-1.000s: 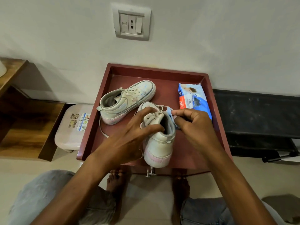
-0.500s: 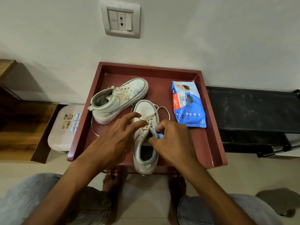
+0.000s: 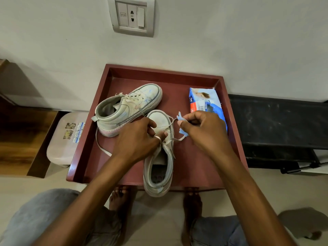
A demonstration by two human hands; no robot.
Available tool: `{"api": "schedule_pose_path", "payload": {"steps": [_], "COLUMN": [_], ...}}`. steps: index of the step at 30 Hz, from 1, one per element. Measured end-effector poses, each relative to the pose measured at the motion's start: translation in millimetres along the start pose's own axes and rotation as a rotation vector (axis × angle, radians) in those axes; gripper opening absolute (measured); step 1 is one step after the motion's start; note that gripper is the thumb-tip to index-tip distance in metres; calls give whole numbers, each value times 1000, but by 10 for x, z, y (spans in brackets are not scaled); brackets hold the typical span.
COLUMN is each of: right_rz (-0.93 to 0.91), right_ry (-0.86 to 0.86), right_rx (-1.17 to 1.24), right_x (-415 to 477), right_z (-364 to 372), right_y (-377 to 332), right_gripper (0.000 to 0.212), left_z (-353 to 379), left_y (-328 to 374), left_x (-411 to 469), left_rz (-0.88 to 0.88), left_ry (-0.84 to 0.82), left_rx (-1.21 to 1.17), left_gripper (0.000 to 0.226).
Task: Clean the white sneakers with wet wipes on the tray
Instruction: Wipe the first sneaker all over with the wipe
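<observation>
Two white sneakers lie on a dark red tray [image 3: 177, 73]. The far sneaker [image 3: 127, 108] rests on its side at the back left. The near sneaker [image 3: 159, 164] stands upright, toe to the wall, its heel over the tray's front edge. My left hand [image 3: 136, 139] presses on its laces and tongue. My right hand [image 3: 202, 130] is to the right of the toe, pinching a small blue wet wipe [image 3: 182, 125] wrapped around a stretched white lace [image 3: 173, 119]. A blue pack of wet wipes [image 3: 204, 102] lies at the tray's back right.
A pale plastic stool [image 3: 65, 139] stands left of the tray, beside a wooden shelf [image 3: 21, 135]. A black bench [image 3: 278, 125] runs along the right. The wall with a socket plate [image 3: 132, 15] is right behind the tray. My knees and bare feet are below the tray's front edge.
My right hand has moved from the sneaker's tongue out to the right, drawing the lace taut with the wipe around it. My left hand has stayed on the laces.
</observation>
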State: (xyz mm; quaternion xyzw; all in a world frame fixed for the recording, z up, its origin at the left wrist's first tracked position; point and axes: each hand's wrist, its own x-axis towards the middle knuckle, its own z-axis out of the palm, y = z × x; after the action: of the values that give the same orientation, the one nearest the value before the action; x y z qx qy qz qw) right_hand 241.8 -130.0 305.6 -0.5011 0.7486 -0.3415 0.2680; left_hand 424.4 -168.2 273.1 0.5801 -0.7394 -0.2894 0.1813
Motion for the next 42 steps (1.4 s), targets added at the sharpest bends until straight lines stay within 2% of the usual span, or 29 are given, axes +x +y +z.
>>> {"api": "schedule_pose_path", "payload": {"steps": [4,8,12,16,19,20,22,24,27,29,31,32,34,36,38,40,42], "right_rz": [-47,-57,-80,-86,-33,-15,-9,-88,-337,-446,-534,-566,-619,-601,-552,-548,-537], "right_ry": [-15,-55,-60,-92,-137,-142,-132,-134,-103,-50,111,192,254,123,-107,-217,-255], "right_rx": [-37,-38,-39,3,66,76,47,-100,-364,-391,-350,-331,-326,-408,-515,-525,-482], "right_x": [59,157,238,304,366,388,435,448,440,413,405,393,355,345,353,349,331], "right_z": [100,138,158,247,350,382,435,508,633,640,556,493,422,456,548,582,515], "right_y": [-18,-23,-39,-99,-113,-120,-127,-129,-89,-113,-166,-198,-192,-108,3,55,44], "right_gripper": [8,9,8,8,9,9,14,21,23,25,25,24,25,36,41,31,23], "left_z": [-50,-201,-296,-325,-314,-307,-270,-176,-63,-48,-64,-77,-94,-101,-83,-47,-4], "left_y": [9,-53,-211,-243,-208,-177,-76,-7,95,122,113,89,32,14,24,35,40], "left_x": [70,-12,-190,-263,-323,-349,-420,-509,-619,-619,-595,-585,-566,-561,-555,-554,-553], "left_rz": [-99,-159,-99,-108,38,57,8,-9,-2,-2,55,95,163,199,226,222,185], "left_ry": [-46,172,315,258,248,206,64,-73,-177,-185,-197,-215,-271,-310,-303,-263,-233], "left_rx": [-69,-104,213,360,325,273,204,321,357,312,324,350,397,404,402,411,434], "left_gripper": [30,25,35,39,32,38,69,82,68,57,50,50,67,77,76,73,74]}}
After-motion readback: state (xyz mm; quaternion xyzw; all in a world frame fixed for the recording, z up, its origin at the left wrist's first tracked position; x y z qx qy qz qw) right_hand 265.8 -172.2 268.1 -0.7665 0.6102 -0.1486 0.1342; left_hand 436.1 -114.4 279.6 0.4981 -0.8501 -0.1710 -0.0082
